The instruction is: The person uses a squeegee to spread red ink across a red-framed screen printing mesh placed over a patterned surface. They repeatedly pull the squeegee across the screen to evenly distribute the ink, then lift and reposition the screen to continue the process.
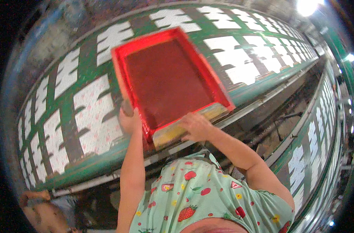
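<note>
Red frame [201,68], dk mesh [167,81] inside, L hand [130,121] + R hand [198,126] on it

The left hand [130,121] holds a red frame [205,70] by its left side over a long green bench [200,37]; the right hand [197,127] grips its near edge. White pieces [236,60] lie in rows, one beside the frame bearing pink marks.
</note>
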`<action>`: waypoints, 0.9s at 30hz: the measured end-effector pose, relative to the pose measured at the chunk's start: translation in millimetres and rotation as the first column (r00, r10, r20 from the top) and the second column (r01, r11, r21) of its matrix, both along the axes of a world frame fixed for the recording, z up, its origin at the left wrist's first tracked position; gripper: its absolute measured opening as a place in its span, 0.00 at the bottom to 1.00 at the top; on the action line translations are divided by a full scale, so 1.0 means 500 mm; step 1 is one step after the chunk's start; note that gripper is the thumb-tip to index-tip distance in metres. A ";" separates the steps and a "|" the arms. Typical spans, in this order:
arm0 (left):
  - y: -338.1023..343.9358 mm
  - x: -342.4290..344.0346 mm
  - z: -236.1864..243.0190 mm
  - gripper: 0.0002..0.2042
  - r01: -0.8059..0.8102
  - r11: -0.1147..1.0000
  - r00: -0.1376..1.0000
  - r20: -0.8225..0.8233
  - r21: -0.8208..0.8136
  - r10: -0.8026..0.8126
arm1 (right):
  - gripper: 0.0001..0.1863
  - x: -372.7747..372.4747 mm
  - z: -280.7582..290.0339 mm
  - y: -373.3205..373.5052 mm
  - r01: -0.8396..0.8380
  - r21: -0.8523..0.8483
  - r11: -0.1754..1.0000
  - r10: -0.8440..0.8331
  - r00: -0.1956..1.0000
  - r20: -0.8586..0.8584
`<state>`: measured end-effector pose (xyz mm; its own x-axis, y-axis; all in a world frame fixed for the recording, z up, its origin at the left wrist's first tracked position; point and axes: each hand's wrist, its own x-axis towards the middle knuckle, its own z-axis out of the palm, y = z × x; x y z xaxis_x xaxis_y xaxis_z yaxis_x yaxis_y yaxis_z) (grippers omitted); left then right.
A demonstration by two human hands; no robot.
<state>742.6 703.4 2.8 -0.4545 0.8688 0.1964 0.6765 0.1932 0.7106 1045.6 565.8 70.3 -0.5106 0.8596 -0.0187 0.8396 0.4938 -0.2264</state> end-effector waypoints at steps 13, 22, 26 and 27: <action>-0.005 -0.001 -0.015 0.28 0.066 0.997 0.988 0.135 0.031 -0.069 | 0.24 0.307 0.032 -0.112 0.062 0.290 0.955 0.065 0.910 -0.409; 0.026 -0.015 -0.035 0.29 -0.063 0.997 0.990 0.120 -0.049 0.069 | 0.13 0.670 -0.004 -0.256 0.583 0.249 0.774 -0.407 0.758 -0.510; 0.011 0.042 0.019 0.35 -0.157 0.984 0.988 -0.017 -0.080 0.156 | 0.13 0.700 -0.020 -0.244 0.529 0.286 0.799 -0.341 0.791 -0.508; 0.000 0.067 0.031 0.34 -0.107 0.991 0.977 0.176 -0.084 0.121 | 0.13 0.699 -0.023 -0.232 0.512 0.293 0.807 -0.331 0.804 -0.494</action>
